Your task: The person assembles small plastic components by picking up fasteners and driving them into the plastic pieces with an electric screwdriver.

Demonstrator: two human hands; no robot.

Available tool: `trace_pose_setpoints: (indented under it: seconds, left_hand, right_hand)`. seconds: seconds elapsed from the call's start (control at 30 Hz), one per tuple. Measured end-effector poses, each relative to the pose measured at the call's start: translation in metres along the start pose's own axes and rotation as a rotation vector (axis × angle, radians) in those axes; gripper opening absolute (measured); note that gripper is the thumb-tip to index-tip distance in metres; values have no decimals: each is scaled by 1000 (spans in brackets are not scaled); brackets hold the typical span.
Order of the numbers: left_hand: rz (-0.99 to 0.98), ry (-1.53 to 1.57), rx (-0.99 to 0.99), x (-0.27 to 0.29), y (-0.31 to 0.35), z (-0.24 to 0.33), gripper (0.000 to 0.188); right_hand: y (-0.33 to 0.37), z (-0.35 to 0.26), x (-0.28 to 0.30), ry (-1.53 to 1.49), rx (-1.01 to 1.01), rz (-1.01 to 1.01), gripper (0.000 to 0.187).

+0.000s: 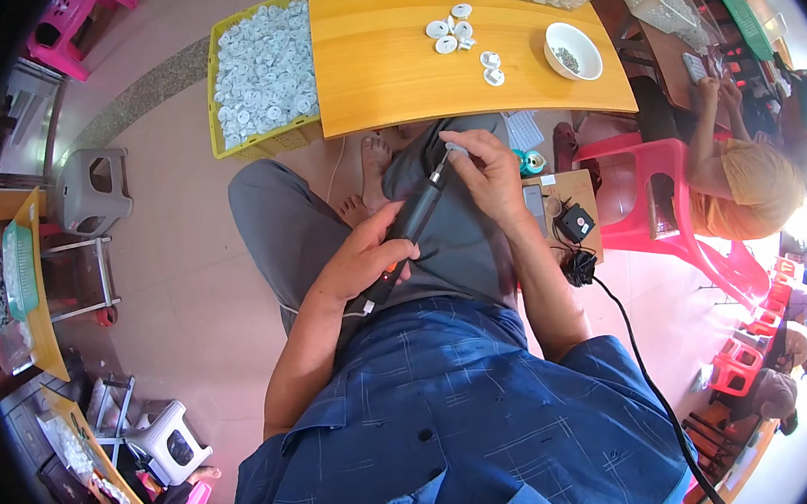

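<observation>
Pinkish tiled floor [185,250] spreads around a seated person, and a yellow wooden counter [379,64] stands at the far side, beyond the knees. Above the grey trousers [278,224], the left hand [372,254] has its grip wrapped around a black powered screwdriver [411,221], angled far and right. Opposite, the right hand [490,174] has its grip pinching a small white piece [454,150] at the bit; whether the bit sits in a screw is too small to tell.

Both things seem to be held in the air, so a slip looks like the main risk: a bit off centre could skid across the piece toward the right fingertips, and a loose pinch might let the piece spin or drop between the legs. A pull on the white cord [368,307] at the screwdriver's near end could also tilt the tool.

On the counter, loose white parts [463,30] lie left of a white bowl [588,71] that stands toward the right edge; a careless forearm might knock it. The counter's near edge crosses just beyond the hands, limiting a forward swing. To the right, a small wooden stand [573,182] with a black adapter [576,223] and a pink chair [639,167] narrow the elbow room; leftward, past the knee, there is more space, short of a grey stool [95,186].
</observation>
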State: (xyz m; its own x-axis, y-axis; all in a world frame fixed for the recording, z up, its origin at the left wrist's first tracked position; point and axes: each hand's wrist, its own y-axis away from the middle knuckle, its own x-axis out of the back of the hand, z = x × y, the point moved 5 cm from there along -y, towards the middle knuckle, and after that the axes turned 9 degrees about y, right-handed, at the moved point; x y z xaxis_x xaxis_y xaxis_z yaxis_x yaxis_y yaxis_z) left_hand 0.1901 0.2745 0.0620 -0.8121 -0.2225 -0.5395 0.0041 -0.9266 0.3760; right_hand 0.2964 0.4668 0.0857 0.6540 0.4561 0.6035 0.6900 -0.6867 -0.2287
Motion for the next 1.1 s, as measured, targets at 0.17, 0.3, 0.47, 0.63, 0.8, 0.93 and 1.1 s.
trace_pose_setpoints:
  seconds: [0.17,0.3,0.47,0.63,0.8,0.93,1.1]
  left_hand:
    - [3,47,9,1,-1,-1,52]
    - [-1,66,28,0,0,0,40]
    - [-12,93,32,-1,1,0,40]
    - [-14,102,44,-1,1,1,39]
    - [-1,125,75,0,1,0,38]
    - [10,141,72,1,1,-1,39]
    - [-5,182,93,4,0,-3,53]
  right_hand:
    - [0,4,-3,1,-1,-34,27]
    - [1,6,-5,-9,21,-39,28]
    - [1,8,-6,-11,22,-54,29]
    - [1,8,-6,-14,29,-55,29]
    - [2,9,-8,-24,19,-62,28]
    - [1,8,-7,-22,19,-64,28]
    - [2,9,-8,-44,27,-72,28]
